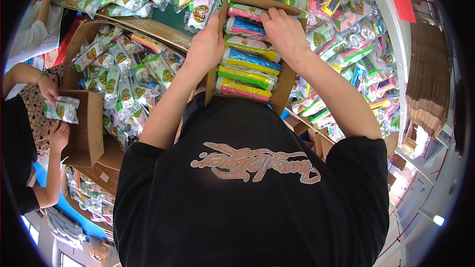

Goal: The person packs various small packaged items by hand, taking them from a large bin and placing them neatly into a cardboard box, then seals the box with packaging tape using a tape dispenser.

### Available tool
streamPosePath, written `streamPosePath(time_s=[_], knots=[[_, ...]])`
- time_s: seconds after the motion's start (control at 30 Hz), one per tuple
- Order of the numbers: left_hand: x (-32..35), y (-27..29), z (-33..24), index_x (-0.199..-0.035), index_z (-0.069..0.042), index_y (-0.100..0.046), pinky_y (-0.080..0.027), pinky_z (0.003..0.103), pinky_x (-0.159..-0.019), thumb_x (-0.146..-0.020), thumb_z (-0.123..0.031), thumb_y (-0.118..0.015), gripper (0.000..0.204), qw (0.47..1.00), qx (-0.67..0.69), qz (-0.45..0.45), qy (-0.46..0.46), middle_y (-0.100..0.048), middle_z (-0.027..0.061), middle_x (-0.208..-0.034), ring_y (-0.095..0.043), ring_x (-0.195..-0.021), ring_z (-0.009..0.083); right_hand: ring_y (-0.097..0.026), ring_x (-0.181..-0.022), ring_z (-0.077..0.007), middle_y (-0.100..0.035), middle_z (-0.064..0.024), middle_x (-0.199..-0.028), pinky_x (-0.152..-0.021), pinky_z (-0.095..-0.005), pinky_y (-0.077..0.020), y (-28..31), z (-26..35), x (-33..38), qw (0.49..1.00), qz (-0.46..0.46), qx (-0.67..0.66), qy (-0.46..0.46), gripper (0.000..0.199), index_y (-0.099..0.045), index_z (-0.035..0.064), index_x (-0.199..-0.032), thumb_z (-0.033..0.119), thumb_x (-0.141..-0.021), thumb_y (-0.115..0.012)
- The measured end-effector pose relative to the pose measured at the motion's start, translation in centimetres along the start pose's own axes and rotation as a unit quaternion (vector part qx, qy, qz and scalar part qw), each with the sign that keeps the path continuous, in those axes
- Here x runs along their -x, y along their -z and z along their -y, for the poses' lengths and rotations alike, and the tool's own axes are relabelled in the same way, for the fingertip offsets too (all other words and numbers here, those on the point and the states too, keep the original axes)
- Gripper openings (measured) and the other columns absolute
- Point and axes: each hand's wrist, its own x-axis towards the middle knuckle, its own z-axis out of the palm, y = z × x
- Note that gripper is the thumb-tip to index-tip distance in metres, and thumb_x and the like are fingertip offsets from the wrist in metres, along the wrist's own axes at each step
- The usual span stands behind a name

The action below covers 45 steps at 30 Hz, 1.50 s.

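Note:
An open cardboard box (210, 81) sits in front of me, filled with one row of plastic-bagged items (251, 62) in pink, blue, yellow and green. My left hand (207, 44) is closed on the box's left wall near its far end. Reaching over the right wall, my right hand (284, 32) has its bent fingers on a pink bagged item (246, 11) at the far end of the row. Its thumb is hidden. What kind of item is inside the bags, I cannot tell.
Loose bagged items (354, 44) cover the table beyond and to the right. A large carton (79, 44) on the left is heaped with more. At the left, a co-worker's hands (48, 89) hold a bagged item (63, 109) by a small box (91, 138). Flattened cardboard (429, 69) is stacked at right.

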Motion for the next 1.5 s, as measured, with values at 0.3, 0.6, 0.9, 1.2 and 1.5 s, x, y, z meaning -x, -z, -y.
streamPosePath(time_s=[0.3, 0.6, 0.9, 1.2, 1.5], knots=[[0.0, 0.7, -1.3, -0.149, -0.006, -0.035, -0.050, 0.056, -0.089, -0.093, -0.005, -0.052, 0.058, 0.999, -0.024, 0.040, -0.004, -0.066, 0.0331, -0.110, -0.063, -0.101, 0.0499, -0.069, -0.097, -0.0277, -0.064, -0.0123, -0.105, -0.079, -0.0377, -0.0603, -2.9, 0.2, -1.1, 0.996, 0.027, -0.077, 0.022, 0.054, -0.058, -0.0002, -0.128, -0.002, -0.076, -0.070], [-0.3, -1.2, 0.9, -0.149, -0.001, -0.032, -0.041, 0.047, -0.109, -0.095, -0.005, -0.048, 0.057, 0.987, 0.163, 0.003, -0.011, -0.053, 0.0330, -0.137, -0.051, -0.130, 0.0461, -0.061, -0.115, -0.0419, -0.056, -0.0263, -0.122, -0.088, -0.0398, -0.0599, -1.1, 1.1, 2.4, 0.992, 0.108, -0.017, -0.068, 0.053, -0.047, -0.0095, -0.139, 0.001, -0.089, -0.058], [-2.0, -1.4, 1.1, -0.158, -0.005, -0.022, -0.024, 0.039, -0.121, -0.109, -0.044, -0.040, 0.065, 0.830, 0.552, 0.072, -0.026, -0.033, 0.0134, -0.158, -0.030, -0.148, 0.0262, -0.058, -0.120, -0.0453, -0.058, -0.0274, -0.127, -0.105, -0.0461, -0.0494, 3.6, -0.1, 3.3, 0.955, 0.109, -0.272, -0.045, 0.035, -0.061, -0.0023, -0.125, 0.006, -0.092, -0.057], [-3.0, -2.0, 0.1, -0.159, -0.008, -0.014, -0.023, 0.038, -0.121, -0.095, -0.002, -0.061, 0.080, 0.913, 0.399, 0.057, -0.068, -0.027, 0.0154, -0.161, -0.027, -0.149, 0.0247, -0.033, -0.143, -0.0482, -0.030, -0.0299, -0.152, -0.115, -0.0547, -0.0355, 1.0, 1.9, 10.1, 0.886, -0.175, -0.349, -0.250, 0.078, -0.033, 0.0061, -0.152, 0.005, -0.085, -0.072], [2.8, 0.0, -1.2, -0.146, -0.010, -0.048, -0.032, 0.049, -0.119, -0.083, -0.021, -0.075, 0.070, 0.957, -0.233, -0.025, -0.172, -0.046, 0.0195, -0.150, -0.040, -0.142, 0.0365, -0.064, -0.114, -0.0390, -0.067, -0.0223, -0.123, -0.094, -0.0478, -0.0527, 2.9, -1.6, 1.5, 0.966, -0.049, -0.227, -0.111, 0.059, -0.056, 0.0010, -0.136, 0.025, -0.086, -0.076]])
